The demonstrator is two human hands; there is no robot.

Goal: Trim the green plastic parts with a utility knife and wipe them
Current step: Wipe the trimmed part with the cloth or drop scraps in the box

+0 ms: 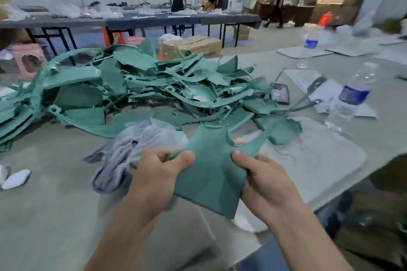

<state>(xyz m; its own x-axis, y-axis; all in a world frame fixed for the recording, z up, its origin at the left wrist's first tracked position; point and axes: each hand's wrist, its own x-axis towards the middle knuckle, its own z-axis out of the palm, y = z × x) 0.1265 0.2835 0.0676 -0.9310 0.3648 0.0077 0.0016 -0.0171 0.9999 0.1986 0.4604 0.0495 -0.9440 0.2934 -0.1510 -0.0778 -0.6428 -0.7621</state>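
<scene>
A single green plastic part [209, 174] is held up over the near edge of the bench [44, 193], gripped at its two upper corners. It is pinched by the left hand [158, 174] between thumb and curled fingers, and clamped on the opposite side by the right hand [264, 180], thumb laid flat on the face and fingers tucked behind. A crumpled cloth [132, 145] lies just beyond the left hand, and a heap of untrimmed green parts [132, 81] is spread across the bench's far left. A phone [280, 93] and a water bottle [354, 92] are seen towards the right edge. No utility knife can be made out. The part appears to be under inspection before wiping. The grip is best confined to the edges, so that the face is left free for the cloth and the notched upper rim can be checked for burrs.
</scene>
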